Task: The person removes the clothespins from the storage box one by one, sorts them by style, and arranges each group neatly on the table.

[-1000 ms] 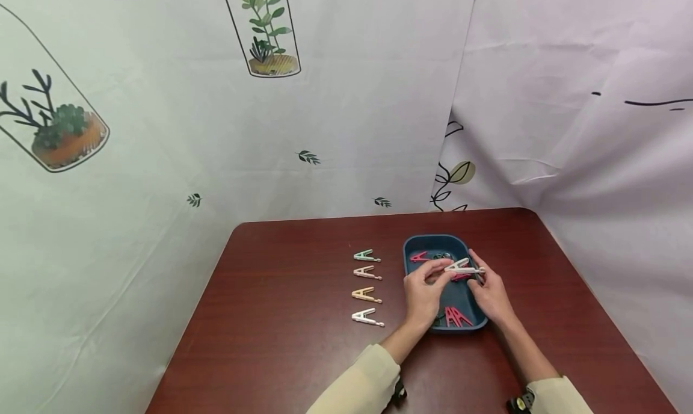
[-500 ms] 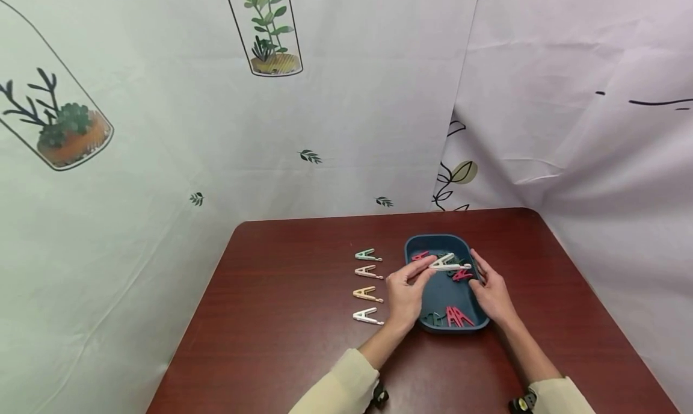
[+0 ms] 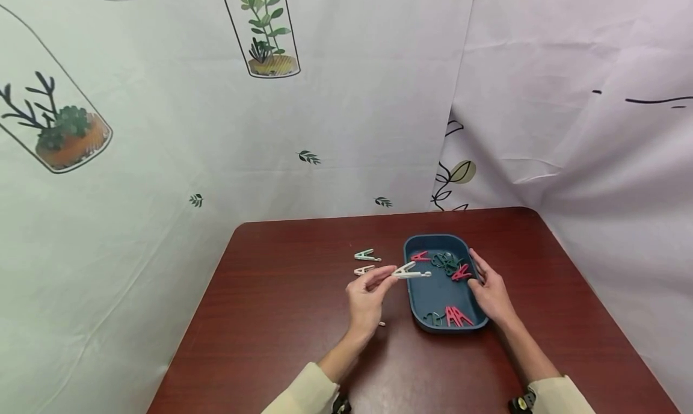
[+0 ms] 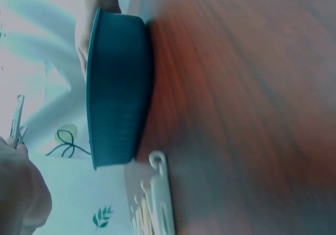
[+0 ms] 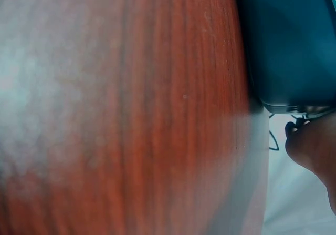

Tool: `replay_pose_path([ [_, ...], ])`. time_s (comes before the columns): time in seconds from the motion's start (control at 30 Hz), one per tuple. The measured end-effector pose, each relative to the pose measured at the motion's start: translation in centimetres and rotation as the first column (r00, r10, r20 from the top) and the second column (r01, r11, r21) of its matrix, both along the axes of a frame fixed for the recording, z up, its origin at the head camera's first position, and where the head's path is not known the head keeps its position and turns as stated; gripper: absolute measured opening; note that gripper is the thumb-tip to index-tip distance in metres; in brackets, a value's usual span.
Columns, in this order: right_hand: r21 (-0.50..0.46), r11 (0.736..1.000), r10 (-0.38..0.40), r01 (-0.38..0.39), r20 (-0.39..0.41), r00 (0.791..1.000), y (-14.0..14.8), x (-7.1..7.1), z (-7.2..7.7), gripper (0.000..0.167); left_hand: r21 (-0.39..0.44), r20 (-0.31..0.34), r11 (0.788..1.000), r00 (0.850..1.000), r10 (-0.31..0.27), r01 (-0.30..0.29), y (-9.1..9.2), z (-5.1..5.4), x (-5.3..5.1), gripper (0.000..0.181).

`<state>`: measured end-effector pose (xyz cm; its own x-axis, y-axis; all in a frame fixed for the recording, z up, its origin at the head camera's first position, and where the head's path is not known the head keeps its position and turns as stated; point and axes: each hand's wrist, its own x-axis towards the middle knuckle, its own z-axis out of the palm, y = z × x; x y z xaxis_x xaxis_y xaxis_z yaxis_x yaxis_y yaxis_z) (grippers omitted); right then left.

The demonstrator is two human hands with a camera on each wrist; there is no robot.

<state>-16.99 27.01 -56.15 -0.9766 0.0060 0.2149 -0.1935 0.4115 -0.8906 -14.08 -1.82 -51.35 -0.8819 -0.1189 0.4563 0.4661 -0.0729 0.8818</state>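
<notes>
My left hand (image 3: 364, 302) pinches a white clothespin (image 3: 412, 274) by its handle end, over the left rim of a dark blue plastic tray (image 3: 440, 293). Its tip points right. In the left wrist view the same clothespin (image 4: 18, 120) sticks up from the fingertips. At the tray's right side, my right hand (image 3: 491, 293) grips the rim, thumb over the edge and fingers along the outside. Left of the tray a pale green clothespin (image 3: 367, 255) and a whitish one (image 3: 363, 271) lie on the table; my left hand hides most of the others in that column.
Inside the tray lie red clothespins (image 3: 458, 316) and dark green clips (image 3: 445, 262). A white clothespin (image 4: 160, 198) lies nearest the left wrist camera, others behind it. The reddish-brown table (image 3: 281, 318) meets a printed cloth backdrop (image 3: 346, 101) at the back.
My left hand has carried the white clothespin leftward from above the tray's middle to its left rim, now covering part of the column. My right hand has stayed at the tray's right side.
</notes>
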Motion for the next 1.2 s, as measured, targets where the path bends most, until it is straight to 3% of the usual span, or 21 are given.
replay_pose_path([
  [0.3, -0.017, 1.000, 0.003, -0.003, 0.007, 1.000, 0.0, 0.2, 0.6, 0.071, -0.034, -0.002, 0.999, 1.000, 0.007, -0.007, -4.7, -1.6, 2.2, 0.018],
  [0.47, -0.014, 1.000, -0.002, 0.002, 0.006, 1.000, 0.1, 0.1, 0.6, 0.070, -0.049, 0.082, 0.998, 0.996, 0.029, -0.025, -6.8, -2.6, 3.5, 0.017],
  [0.77, -0.004, 1.000, -0.003, 0.003, 0.004, 1.000, 0.0, 0.0, 0.0, 0.070, -0.064, 0.266, 0.998, 0.964, 0.001, 0.016, -9.3, -5.1, 5.9, 0.017],
  [1.0, -0.007, 1.000, 0.000, 0.000, 0.008, 1.000, 0.0, -0.1, -0.1, 0.069, -0.138, 0.342, 0.989, 0.940, -0.007, 0.058, -10.3, -6.8, 7.1, 0.018],
  [1.2, -0.008, 1.000, 0.002, -0.001, 0.009, 1.000, 0.1, 0.0, -0.1, 0.069, -0.210, 0.373, 0.974, 0.928, 0.004, 0.080, -10.7, -7.2, 7.3, 0.018],
])
